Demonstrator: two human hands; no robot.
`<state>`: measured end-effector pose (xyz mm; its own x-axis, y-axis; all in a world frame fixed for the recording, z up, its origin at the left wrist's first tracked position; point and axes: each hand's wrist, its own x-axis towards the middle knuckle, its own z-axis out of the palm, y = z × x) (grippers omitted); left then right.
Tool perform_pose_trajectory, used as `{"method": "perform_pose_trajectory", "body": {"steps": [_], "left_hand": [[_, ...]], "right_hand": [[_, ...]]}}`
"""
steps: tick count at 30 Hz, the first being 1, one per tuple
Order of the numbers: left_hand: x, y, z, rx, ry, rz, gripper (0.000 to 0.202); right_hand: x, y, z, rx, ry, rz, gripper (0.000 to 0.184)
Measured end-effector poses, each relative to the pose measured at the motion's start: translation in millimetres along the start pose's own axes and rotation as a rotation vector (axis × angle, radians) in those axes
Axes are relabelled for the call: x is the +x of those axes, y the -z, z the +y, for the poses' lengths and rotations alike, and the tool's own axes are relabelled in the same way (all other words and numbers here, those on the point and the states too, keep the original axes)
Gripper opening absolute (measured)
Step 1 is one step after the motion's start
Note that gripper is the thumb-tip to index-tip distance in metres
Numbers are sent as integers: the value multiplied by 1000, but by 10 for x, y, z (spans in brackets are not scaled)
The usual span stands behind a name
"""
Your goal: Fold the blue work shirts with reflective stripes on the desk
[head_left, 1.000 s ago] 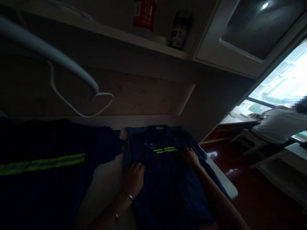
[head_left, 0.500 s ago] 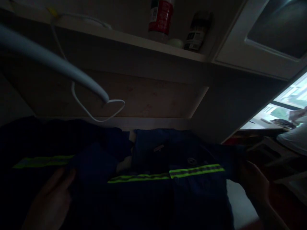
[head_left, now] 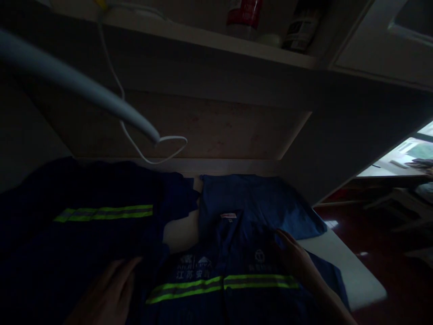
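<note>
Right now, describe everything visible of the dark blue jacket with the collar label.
The dark blue jacket looks like cloth and lies front up, collar away from the camera, its top overlapping a lighter blue fabric. A pale label shows inside the collar. A yellow-green stripe with a greyish middle crosses the chest, broken mid-front, with pale print above on both sides. The right hand appears to rest near one shoulder; contact by the left hand is unclear. The hem is out of frame.

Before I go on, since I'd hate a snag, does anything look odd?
Only the white cable: it dangles in a loose loop at the grey tube, not tucked away. The lettered jacket shows no discernible damage.
</note>
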<state>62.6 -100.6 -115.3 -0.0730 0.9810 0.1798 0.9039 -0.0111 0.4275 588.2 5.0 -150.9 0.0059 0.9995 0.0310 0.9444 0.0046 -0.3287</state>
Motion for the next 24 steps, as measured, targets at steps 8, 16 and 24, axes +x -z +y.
{"method": "perform_pose_trajectory", "body": {"steps": [8,16,24], "left_hand": [[812,-371,626,-13,-84,-519,46],[563,-257,759,189,-66,-592,49],[-55,407,742,-374,354,16,36]], "right_hand": [[461,-15,-218,-94,-13,-166,44],[26,230,-304,-75,13,116,34],[-251,942,-136,35,-45,435,39]]}}
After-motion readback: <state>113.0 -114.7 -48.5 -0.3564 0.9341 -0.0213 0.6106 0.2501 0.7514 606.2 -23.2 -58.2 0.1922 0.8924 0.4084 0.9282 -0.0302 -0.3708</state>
